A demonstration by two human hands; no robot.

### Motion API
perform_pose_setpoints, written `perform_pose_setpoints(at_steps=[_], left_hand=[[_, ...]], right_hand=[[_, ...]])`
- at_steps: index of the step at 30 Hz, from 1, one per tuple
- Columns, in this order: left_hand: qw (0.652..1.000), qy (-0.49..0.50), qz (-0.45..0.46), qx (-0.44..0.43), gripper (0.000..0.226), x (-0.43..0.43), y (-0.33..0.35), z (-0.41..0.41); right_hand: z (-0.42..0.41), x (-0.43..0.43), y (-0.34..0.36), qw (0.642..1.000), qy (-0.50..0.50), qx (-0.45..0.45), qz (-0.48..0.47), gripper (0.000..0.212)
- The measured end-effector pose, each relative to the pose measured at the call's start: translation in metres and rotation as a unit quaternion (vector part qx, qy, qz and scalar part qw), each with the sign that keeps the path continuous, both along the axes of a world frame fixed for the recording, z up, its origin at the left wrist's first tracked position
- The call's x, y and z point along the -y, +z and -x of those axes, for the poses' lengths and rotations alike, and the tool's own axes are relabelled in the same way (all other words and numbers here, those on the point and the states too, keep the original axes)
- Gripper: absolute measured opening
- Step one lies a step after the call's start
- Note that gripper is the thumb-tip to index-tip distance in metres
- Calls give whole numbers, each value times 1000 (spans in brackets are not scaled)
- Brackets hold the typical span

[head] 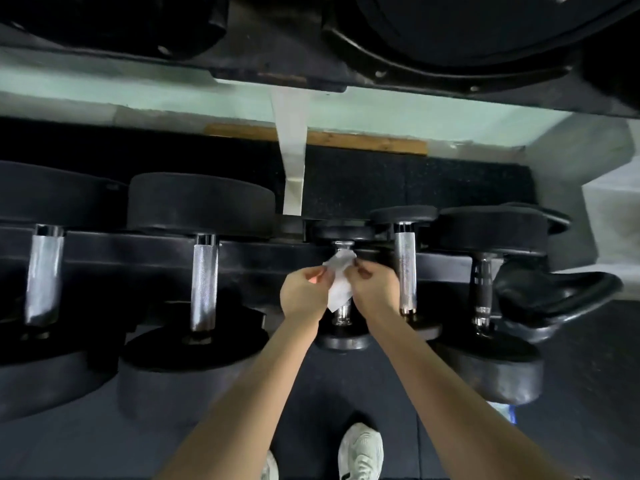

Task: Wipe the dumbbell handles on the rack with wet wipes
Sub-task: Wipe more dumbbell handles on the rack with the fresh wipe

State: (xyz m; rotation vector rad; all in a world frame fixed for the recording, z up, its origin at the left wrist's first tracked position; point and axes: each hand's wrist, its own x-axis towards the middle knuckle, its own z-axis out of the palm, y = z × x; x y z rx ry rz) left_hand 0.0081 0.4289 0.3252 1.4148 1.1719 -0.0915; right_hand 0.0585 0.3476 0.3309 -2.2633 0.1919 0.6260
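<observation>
A crumpled white wet wipe (337, 282) is hanging between both hands, draped over the knurled chrome handle of a small black dumbbell (343, 315) that is lying on the black metal rack (145, 251). The left hand (304, 296) is pinching the wipe's left edge, its fingers (320, 273) closing on the sheet; the right hand (375, 292) is gripping the wipe's right side, its fingers (362, 268) curling shut on the upper corner. Just right of the right hand's fingers, a longer chrome handle (405, 271) is sitting between round black heads. Well left of the left hand's fingers, two large dumbbells are resting with thick silver handles (205, 282) (43, 273). Below the hands, a pale sneaker (360, 452) is standing on the dark rubber floor (86, 441).
</observation>
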Motion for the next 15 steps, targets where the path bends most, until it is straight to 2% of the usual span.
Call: perform_pose_setpoints(at_steps=[5, 8, 10, 12, 15], left_hand=[[994, 42, 94, 29, 27, 2, -20, -14], [989, 70, 121, 48, 21, 4, -24, -19], [992, 61, 91, 55, 18, 5, -30, -15], [998, 15, 36, 51, 14, 8, -34, -6], [998, -65, -12, 24, 17, 15, -32, 10]], right_hand=[[2, -14, -15, 977, -130, -80, -151, 23], [-1, -17, -25, 980, -146, -39, -130, 10], [3, -14, -29, 981, -149, -15, -127, 13], [13, -4, -26, 988, -121, 11, -92, 12], [33, 11, -25, 999, -33, 27, -9, 26]])
